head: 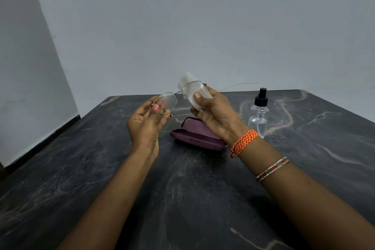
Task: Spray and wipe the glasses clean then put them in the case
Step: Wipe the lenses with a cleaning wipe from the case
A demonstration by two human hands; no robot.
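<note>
Thin metal-framed glasses (178, 92) are held in the air above the table. My left hand (147, 123) pinches the rim of the left lens between thumb and fingers. My right hand (213, 111) pinches a white cloth (187, 81) folded over the right lens, thumb in front. One temple arm sticks out to the right. Below the hands, a purple glasses case (194, 136) lies open on the table; my right wrist hides part of it. A clear spray bottle (259, 111) with a black nozzle stands upright to the right of the case.
The dark marble table (101, 168) fills the lower view, with its far edge just behind the bottle. A grey wall stands behind it and a white wall runs along the left side.
</note>
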